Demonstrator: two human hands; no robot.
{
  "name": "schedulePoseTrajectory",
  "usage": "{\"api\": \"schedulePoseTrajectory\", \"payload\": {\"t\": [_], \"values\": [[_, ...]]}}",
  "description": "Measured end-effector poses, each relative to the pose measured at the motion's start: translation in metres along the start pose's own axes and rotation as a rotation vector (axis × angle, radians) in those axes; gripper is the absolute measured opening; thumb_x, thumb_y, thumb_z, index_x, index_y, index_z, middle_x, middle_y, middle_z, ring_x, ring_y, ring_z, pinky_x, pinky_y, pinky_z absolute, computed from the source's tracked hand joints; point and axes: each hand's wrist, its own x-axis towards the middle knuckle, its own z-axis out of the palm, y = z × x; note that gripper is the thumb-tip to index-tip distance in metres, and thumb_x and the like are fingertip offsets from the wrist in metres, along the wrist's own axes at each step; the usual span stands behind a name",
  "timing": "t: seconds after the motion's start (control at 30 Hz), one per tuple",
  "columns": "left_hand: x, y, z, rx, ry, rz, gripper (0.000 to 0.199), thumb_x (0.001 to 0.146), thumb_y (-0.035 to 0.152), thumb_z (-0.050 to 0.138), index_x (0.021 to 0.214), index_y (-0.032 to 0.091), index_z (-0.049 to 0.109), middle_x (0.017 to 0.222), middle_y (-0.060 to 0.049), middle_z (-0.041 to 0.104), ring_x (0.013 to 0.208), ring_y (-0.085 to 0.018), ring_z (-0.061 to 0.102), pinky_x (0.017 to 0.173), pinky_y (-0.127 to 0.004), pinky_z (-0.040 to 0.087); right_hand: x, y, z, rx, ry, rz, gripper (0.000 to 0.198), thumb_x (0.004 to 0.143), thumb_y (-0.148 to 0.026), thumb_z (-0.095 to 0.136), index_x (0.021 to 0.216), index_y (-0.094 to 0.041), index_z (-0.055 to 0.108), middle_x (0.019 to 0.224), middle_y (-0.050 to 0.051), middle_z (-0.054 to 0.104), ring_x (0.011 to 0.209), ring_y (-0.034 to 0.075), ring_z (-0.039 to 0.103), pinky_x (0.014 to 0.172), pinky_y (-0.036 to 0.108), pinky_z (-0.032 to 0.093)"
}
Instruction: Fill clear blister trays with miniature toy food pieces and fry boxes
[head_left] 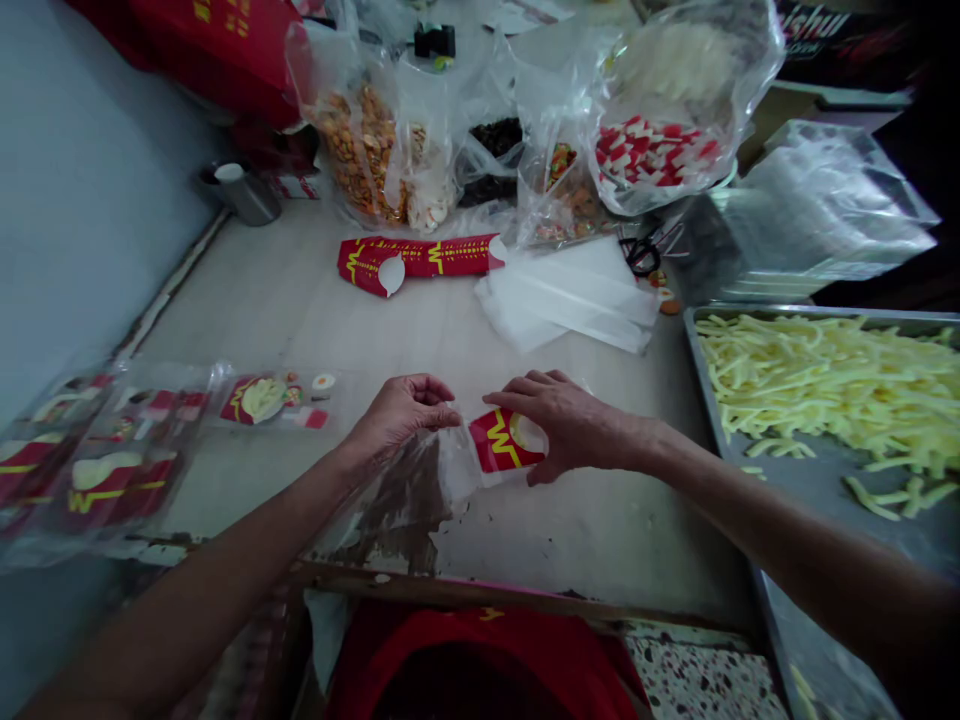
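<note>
My left hand pinches the edge of a clear plastic bag near the middle of the table. In my right hand is a small red fries carton with a yellow zigzag mark, its fingers over the top and the thumb below. The carton's left end lies at the mouth of the bag; whether it is inside I cannot tell. Something pale shows in the carton's opening. Behind the hands lie a row of nested red cartons and a stack of flat clear bags.
Filled packets lie at the left, with one more packet beside them. A metal tray of pale yellow fry-shaped pieces stands right. Bags of candies line the back, near a metal cup and scissors.
</note>
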Motion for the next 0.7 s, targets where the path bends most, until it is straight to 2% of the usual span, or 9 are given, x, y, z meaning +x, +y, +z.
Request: {"api": "schedulePoseTrajectory", "payload": {"t": [0.13,0.27,0.37,0.43,0.47,0.53,0.57,0.63,0.7], "values": [[-0.005,-0.002,-0.004,0.098,-0.103,-0.047,0.038,0.057,0.033,0.088,0.088,0.018,0.074,0.080,-0.004,0.071,0.072,-0.016,0.064,0.070,-0.029,0.050,0.004,-0.008,0.003,-0.061,0.009,-0.004,0.101,0.058,-0.047,0.090,0.145,-0.020,0.045,0.124,0.011,0.060,0.108,0.032,0.054,0.095,0.045,0.038],[-0.016,0.001,-0.006,0.246,-0.298,-0.040,0.033,0.062,0.031,0.084,0.092,0.020,0.079,0.097,-0.009,0.076,0.089,-0.023,0.069,0.080,-0.032,0.051,0.000,-0.037,0.014,-0.160,-0.029,-0.012,0.099,0.059,-0.046,0.088,0.143,-0.015,0.046,0.118,0.013,0.061,0.103,0.032,0.054,0.091,0.045,0.040],[-0.029,0.003,-0.004,0.265,-0.423,0.001,0.054,0.064,0.025,0.082,0.116,0.021,0.073,0.089,-0.008,0.076,0.083,-0.023,0.071,0.075,-0.031,0.052,-0.003,-0.069,0.026,-0.158,-0.022,0.013,0.093,0.060,-0.050,0.085,0.138,-0.013,0.049,0.113,0.014,0.063,0.099,0.033,0.054,0.086,0.045,0.042],[-0.040,0.003,-0.004,0.289,-0.449,0.068,0.074,0.069,0.023,0.077,0.140,0.023,0.056,0.084,-0.005,0.076,0.078,-0.022,0.070,0.070,-0.031,0.052,-0.001,-0.092,0.038,-0.136,0.025,0.073,0.090,0.061,-0.053,0.083,0.134,-0.012,0.051,0.111,0.015,0.063,0.098,0.034,0.054,0.085,0.046,0.042],[-0.046,0.004,-0.004,0.333,-0.445,0.126,0.078,0.072,0.021,0.074,0.146,0.024,0.050,0.086,-0.005,0.076,0.079,-0.022,0.070,0.071,-0.031,0.052,0.002,-0.103,0.044,-0.123,0.054,0.115,0.091,0.062,-0.056,0.082,0.134,-0.010,0.050,0.111,0.016,0.063,0.098,0.034,0.054,0.085,0.047,0.042],[-0.061,0.003,-0.008,0.498,-0.384,0.293,0.069,0.075,0.019,0.069,0.142,0.026,0.054,0.099,-0.006,0.076,0.091,-0.024,0.070,0.082,-0.034,0.052,0.009,-0.122,0.057,-0.101,0.105,0.207,0.097,0.064,-0.060,0.079,0.139,-0.009,0.045,0.110,0.018,0.063,0.098,0.036,0.055,0.083,0.047,0.043],[-0.070,0.002,-0.011,0.612,-0.297,0.380,0.059,0.077,0.018,0.068,0.135,0.025,0.061,0.107,-0.007,0.075,0.099,-0.026,0.068,0.090,-0.037,0.050,0.013,-0.129,0.064,-0.094,0.124,0.251,0.100,0.066,-0.061,0.078,0.143,-0.010,0.040,0.110,0.018,0.063,0.099,0.036,0.055,0.082,0.047,0.043],[-0.091,-0.005,-0.017,0.840,-0.035,0.517,0.043,0.081,0.016,0.063,0.123,0.022,0.069,0.119,-0.010,0.070,0.113,-0.029,0.062,0.103,-0.042,0.043,0.018,-0.137,0.076,-0.084,0.166,0.315,0.106,0.070,-0.063,0.077,0.151,-0.013,0.030,0.114,0.019,0.063,0.102,0.037,0.055,0.082,0.047,0.043],[-0.113,-0.019,-0.020,0.982,0.220,0.605,0.040,0.085,0.015,0.057,0.123,0.019,0.067,0.122,-0.013,0.067,0.117,-0.029,0.058,0.107,-0.044,0.040,0.015,-0.140,0.085,-0.088,0.224,0.345,0.114,0.068,-0.066,0.078,0.154,-0.015,0.022,0.126,0.022,0.059,0.113,0.039,0.052,0.089,0.048,0.042]]}}
